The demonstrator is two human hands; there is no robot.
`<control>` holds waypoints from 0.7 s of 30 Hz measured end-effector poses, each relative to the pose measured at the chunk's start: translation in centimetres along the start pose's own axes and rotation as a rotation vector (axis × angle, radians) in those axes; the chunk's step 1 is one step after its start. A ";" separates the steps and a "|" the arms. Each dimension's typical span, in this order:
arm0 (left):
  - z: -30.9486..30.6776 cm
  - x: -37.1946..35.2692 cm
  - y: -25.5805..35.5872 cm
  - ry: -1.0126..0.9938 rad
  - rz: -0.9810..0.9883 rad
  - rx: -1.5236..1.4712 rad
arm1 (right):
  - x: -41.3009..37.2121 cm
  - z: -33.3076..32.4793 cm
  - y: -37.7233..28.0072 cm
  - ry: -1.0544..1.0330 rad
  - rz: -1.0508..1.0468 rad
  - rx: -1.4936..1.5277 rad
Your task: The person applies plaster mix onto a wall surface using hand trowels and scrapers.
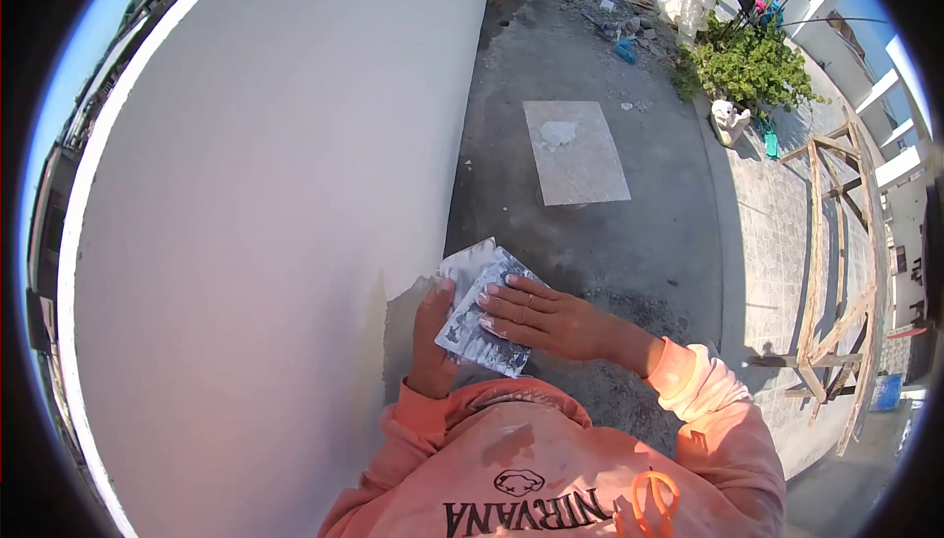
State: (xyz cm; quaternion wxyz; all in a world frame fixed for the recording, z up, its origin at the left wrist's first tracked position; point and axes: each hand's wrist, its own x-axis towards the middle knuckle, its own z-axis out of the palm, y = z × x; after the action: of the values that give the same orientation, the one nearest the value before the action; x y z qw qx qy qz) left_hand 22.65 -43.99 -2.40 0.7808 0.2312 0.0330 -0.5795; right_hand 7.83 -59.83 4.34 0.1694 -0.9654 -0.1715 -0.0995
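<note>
Two flat plates smeared with white paste overlap in front of my chest, beside the white wall (265,194). My left hand (431,336) grips the paler plate (470,261) at its left side, thumb on top. Across the darker plate (472,346) lies my right hand (541,320), its fingers pressed together on the upper face; how the thumb holds it is hidden. White paste shows on my right fingertips. Near the wall's lower right, the coating ends in a ragged edge with a greyer surface below.
On the grey floor ahead lies a pale tile (585,169) with a white lump (558,134). Rubble (629,27) and a leafy plant (757,66) are farther off. A wooden frame (816,263) stands at the right, beyond a low floor edge.
</note>
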 end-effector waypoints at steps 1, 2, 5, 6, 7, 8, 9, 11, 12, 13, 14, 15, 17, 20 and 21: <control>0.4 1.6 -0.1 0.054 0.038 0.091 | -0.7 -0.4 1.8 -0.013 0.026 -0.007; 0.9 3.1 -0.2 0.097 0.079 0.184 | -1.5 -0.8 3.3 -0.024 0.059 -0.020; 3.2 8.6 -0.2 0.127 0.062 0.267 | -4.0 -2.3 8.7 -0.056 0.179 -0.060; 3.9 10.2 -0.3 0.139 0.058 0.320 | -5.0 -2.8 10.3 -0.066 0.240 -0.068; 4.3 11.6 -0.3 0.147 0.042 0.319 | -6.1 -3.2 11.6 -0.076 0.302 -0.074; 4.7 13.2 0.0 0.149 0.031 0.319 | -7.5 -3.2 13.2 -0.018 0.375 -0.064; 5.1 14.6 0.2 0.149 0.023 0.317 | -9.0 -2.8 14.6 0.040 0.446 -0.057; 5.9 17.8 0.6 0.151 0.055 0.321 | -11.4 -2.5 16.6 0.132 0.766 0.094; 6.3 19.4 0.7 0.155 0.074 0.319 | -12.4 -2.3 17.0 0.165 1.009 0.239; 7.2 20.7 0.8 0.193 0.094 0.356 | -13.2 -2.1 18.1 0.198 1.249 0.385; 7.4 22.4 0.8 0.190 0.109 0.347 | -13.9 -1.5 20.0 0.282 1.254 0.433; 7.4 23.9 0.6 0.193 0.124 0.336 | -14.6 -0.5 22.0 0.359 1.258 0.482; 6.2 25.9 -0.6 0.224 0.156 0.367 | -16.0 1.1 25.3 0.401 1.285 0.561; 6.3 30.0 -2.7 0.342 0.243 0.339 | -17.5 1.5 32.6 0.236 1.297 0.557; 5.9 31.5 -3.7 0.370 0.259 0.324 | -17.8 1.1 35.4 0.138 1.258 0.499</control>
State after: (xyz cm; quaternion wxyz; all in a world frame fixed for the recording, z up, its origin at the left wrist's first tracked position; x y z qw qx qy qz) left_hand 28.21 -75.22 -8.40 0.7820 0.4572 0.0520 -0.4203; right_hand 4.53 -96.02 -11.45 0.4233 -0.8048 0.4161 -0.0007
